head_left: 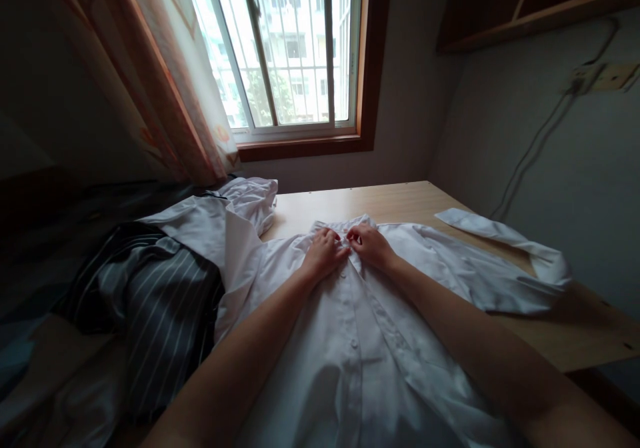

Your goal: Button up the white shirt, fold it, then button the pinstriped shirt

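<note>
A white button-up shirt (325, 328) lies spread front side up, its collar (345, 223) toward the window and one sleeve (525, 288) stretched out to the right. Just below the collar, my left hand (327, 251) grips the edge of the front placket, its fingers bent together. My right hand (369, 245) pinches the opposite front edge right beside it, close to the top button. Lower down, the two front panels lie partly apart, and a button (354, 343) shows on the left panel.
The shirt rests on a light wooden table (360, 201). On the left lie a dark striped garment (160, 301) and crumpled white cloth (250, 198). Behind are a barred window (295, 55) and a curtain (175, 81). A cable (530, 148) hangs from a wall socket (585, 78) at right.
</note>
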The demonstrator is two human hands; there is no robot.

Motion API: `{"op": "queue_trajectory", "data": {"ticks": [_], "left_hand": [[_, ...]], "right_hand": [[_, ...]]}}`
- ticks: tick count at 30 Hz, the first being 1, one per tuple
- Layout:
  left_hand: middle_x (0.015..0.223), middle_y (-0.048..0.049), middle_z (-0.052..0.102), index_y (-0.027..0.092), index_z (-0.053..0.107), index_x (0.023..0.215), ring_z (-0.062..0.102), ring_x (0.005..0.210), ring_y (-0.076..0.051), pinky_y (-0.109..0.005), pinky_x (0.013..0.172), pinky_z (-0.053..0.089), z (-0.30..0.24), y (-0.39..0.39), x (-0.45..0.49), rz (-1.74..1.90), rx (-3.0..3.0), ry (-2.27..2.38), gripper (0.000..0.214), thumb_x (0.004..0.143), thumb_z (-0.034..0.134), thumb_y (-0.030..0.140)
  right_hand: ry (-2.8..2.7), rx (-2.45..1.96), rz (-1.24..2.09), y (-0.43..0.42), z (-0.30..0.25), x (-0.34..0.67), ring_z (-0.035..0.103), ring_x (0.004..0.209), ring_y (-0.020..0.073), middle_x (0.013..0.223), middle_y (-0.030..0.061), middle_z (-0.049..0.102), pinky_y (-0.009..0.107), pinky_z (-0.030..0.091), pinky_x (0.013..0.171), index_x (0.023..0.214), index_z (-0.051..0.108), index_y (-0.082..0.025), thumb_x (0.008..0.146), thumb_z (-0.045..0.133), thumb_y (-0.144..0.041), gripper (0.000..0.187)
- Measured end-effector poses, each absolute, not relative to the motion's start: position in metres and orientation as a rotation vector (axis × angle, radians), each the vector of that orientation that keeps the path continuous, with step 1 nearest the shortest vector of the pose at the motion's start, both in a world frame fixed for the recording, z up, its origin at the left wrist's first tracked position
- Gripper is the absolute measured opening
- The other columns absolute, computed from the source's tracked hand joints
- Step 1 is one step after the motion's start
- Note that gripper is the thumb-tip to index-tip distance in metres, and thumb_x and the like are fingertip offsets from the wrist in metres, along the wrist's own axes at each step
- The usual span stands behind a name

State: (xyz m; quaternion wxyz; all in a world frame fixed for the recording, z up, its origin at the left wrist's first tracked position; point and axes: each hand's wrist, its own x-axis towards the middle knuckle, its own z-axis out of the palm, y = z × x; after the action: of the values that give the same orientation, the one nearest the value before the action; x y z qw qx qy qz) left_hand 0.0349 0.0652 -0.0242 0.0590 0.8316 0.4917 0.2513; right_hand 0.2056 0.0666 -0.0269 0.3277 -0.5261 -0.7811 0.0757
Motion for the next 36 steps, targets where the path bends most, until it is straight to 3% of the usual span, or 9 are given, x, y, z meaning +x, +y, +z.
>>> {"op": "queue_trajectory", "data": {"ticks": [6,17,23,30,36], "left_hand": [[0.111,-0.0087,0.060,0.019,0.062,0.097,0.052,0.118,-0.025,-0.038,0.105,0.040,-0.021,0.065,0.035,0.732,2.522,1.484,0.020,0.082,0.069,0.030],[0.124,-0.0089,0.059,0.019,0.069,0.099,0.051,0.123,-0.024,-0.036,0.109,0.036,-0.018,0.066,0.034,0.671,2.428,1.496,0.020,0.082,0.065,0.029],[0.123,-0.0093,0.063,0.018,0.075,0.099,0.055,0.120,-0.022,-0.034,0.110,0.037,-0.014,0.073,0.034,0.717,2.362,1.506,0.026,0.083,0.055,0.019],[0.112,-0.0090,0.067,0.021,0.077,0.088,0.056,0.114,-0.025,-0.040,0.105,0.041,-0.015,0.080,0.039,0.739,2.422,1.523,0.018,0.084,0.062,0.031],[0.110,-0.0096,0.068,0.018,0.075,0.088,0.057,0.110,-0.024,-0.040,0.104,0.040,-0.020,0.079,0.040,0.800,2.428,1.513,0.019,0.087,0.061,0.030]], "right_hand": [[-2.041,-1.437,0.232,0.064,-0.028,0.200,0.059,0.087,0.0194,0.089,0.0103,0.068,0.029,0.045,0.082,0.084,0.070,-0.013,0.080,0.056,-0.007,0.016],[-2.015,-1.404,0.319,0.067,-0.027,0.206,0.060,0.082,0.0184,0.083,0.0082,0.071,0.028,0.045,0.079,0.083,0.074,-0.013,0.078,0.059,-0.009,0.017],[-2.018,-1.381,0.342,0.067,-0.026,0.209,0.059,0.078,0.0172,0.079,0.0067,0.069,0.027,0.044,0.074,0.079,0.073,-0.013,0.077,0.057,-0.010,0.016],[-2.030,-1.380,0.369,0.064,-0.028,0.205,0.056,0.072,0.0145,0.078,0.0028,0.061,0.025,0.044,0.068,0.083,0.068,-0.013,0.076,0.069,-0.023,0.012],[-2.000,-1.353,0.353,0.066,-0.030,0.206,0.056,0.073,0.0132,0.081,0.0024,0.061,0.025,0.046,0.072,0.084,0.064,-0.015,0.078,0.060,-0.009,0.009]]}}
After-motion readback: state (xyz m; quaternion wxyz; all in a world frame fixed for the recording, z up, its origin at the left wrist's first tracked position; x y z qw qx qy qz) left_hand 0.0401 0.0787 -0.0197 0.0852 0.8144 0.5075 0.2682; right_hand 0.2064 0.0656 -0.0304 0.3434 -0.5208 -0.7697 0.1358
